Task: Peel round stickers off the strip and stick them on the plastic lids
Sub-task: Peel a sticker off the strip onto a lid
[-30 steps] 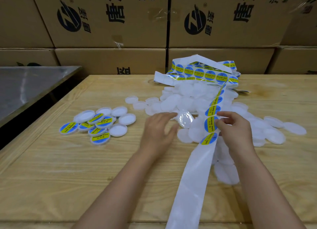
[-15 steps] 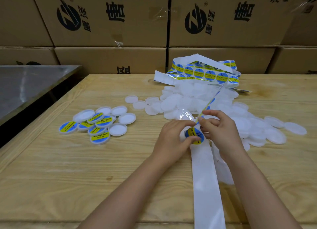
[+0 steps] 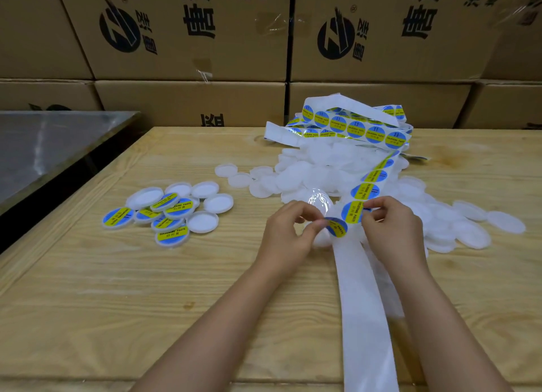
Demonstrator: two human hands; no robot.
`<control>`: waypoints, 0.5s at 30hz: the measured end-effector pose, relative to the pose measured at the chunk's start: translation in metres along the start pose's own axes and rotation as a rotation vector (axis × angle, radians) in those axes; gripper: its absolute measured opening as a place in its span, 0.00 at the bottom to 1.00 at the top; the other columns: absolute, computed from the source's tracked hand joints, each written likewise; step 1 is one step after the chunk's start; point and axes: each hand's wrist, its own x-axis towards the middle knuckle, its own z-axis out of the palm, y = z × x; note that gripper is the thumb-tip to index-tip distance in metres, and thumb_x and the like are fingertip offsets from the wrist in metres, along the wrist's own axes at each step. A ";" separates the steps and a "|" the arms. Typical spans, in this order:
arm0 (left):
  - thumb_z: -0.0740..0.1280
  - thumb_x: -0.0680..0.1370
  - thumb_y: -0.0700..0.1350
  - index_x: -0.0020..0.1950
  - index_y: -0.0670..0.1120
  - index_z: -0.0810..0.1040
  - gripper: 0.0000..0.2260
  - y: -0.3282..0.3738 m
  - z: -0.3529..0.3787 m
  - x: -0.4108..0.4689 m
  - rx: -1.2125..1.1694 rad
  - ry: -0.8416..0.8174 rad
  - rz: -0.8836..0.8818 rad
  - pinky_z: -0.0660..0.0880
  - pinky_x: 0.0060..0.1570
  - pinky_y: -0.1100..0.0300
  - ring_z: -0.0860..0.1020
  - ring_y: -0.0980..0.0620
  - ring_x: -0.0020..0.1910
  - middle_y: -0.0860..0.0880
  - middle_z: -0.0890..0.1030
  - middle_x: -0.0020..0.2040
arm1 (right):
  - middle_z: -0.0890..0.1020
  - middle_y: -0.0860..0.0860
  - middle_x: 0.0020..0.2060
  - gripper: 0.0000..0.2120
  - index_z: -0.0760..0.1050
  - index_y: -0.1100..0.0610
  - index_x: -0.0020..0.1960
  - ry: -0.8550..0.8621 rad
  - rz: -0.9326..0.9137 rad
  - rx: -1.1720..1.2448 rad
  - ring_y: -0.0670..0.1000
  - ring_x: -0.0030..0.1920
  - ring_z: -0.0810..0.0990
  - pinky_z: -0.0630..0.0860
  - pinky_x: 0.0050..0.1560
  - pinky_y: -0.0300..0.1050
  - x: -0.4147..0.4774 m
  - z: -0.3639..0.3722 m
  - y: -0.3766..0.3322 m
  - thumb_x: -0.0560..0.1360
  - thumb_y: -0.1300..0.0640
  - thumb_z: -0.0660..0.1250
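A white backing strip (image 3: 363,297) runs from the table's near edge up to a tangled heap of strip (image 3: 352,124) carrying blue and yellow round stickers. My left hand (image 3: 289,233) pinches the edge of a round sticker (image 3: 337,227) that curls half off the strip. My right hand (image 3: 393,227) pinches the strip beside the following sticker (image 3: 353,211). A clear plastic lid (image 3: 319,199) lies just beyond my left fingers. A pile of blank white lids (image 3: 322,168) spreads behind and to the right of both hands.
A cluster of stickered and blank lids (image 3: 170,212) lies at the left on the wooden table (image 3: 117,289). A grey metal table (image 3: 44,148) stands off the left edge. Stacked cardboard boxes (image 3: 190,39) wall off the far side.
The strip has been pulled flat again, showing more stickers. My left fingers have lifted one sticker's edge, so it curls off the backing. Both hands sit slightly farther right than before.
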 end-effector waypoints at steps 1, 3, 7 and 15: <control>0.71 0.72 0.38 0.38 0.54 0.76 0.11 0.000 -0.001 0.001 -0.040 0.017 -0.041 0.72 0.45 0.67 0.76 0.62 0.40 0.62 0.79 0.37 | 0.78 0.48 0.33 0.08 0.78 0.57 0.50 0.001 0.014 -0.046 0.52 0.41 0.74 0.64 0.39 0.43 0.001 0.000 0.001 0.74 0.62 0.62; 0.70 0.73 0.37 0.37 0.54 0.76 0.12 0.000 -0.001 0.003 -0.134 0.059 -0.138 0.71 0.41 0.70 0.76 0.63 0.37 0.63 0.79 0.35 | 0.78 0.50 0.38 0.10 0.78 0.57 0.53 -0.007 0.046 -0.118 0.54 0.45 0.74 0.65 0.41 0.43 0.002 -0.002 0.003 0.75 0.63 0.61; 0.69 0.74 0.37 0.38 0.50 0.76 0.10 0.000 -0.005 0.008 -0.279 0.133 -0.257 0.70 0.38 0.70 0.76 0.62 0.34 0.59 0.78 0.33 | 0.74 0.58 0.56 0.14 0.77 0.58 0.58 0.033 0.018 -0.246 0.60 0.57 0.71 0.67 0.48 0.47 0.002 -0.006 0.005 0.74 0.64 0.62; 0.68 0.76 0.36 0.40 0.49 0.77 0.08 -0.003 -0.005 0.008 -0.331 0.073 -0.294 0.76 0.46 0.53 0.77 0.55 0.36 0.56 0.80 0.35 | 0.75 0.47 0.45 0.04 0.80 0.49 0.43 -0.130 -0.243 0.051 0.49 0.50 0.71 0.64 0.47 0.35 -0.013 0.003 -0.017 0.71 0.58 0.71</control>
